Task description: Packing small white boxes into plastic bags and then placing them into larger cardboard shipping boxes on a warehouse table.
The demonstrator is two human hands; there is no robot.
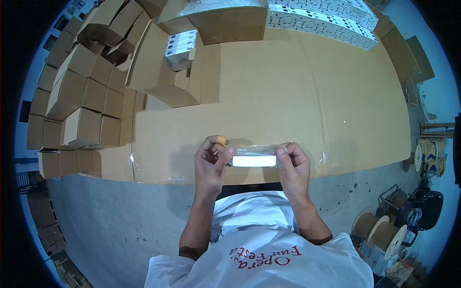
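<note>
I hold a flat white bar-shaped item wrapped in a clear plastic bag, level above the near edge of a cardboard-covered table. My left hand pinches its left end; one fingertip wears an orange cap. My right hand grips the right end between thumb and fingers. Both forearms come up from the lower edge over my white shirt.
Several small closed cardboard boxes are stacked at the table's left. An open carton holds white packaged items. A large box and white perforated strips lie at the back. Cable spools stand on the grey floor at right.
</note>
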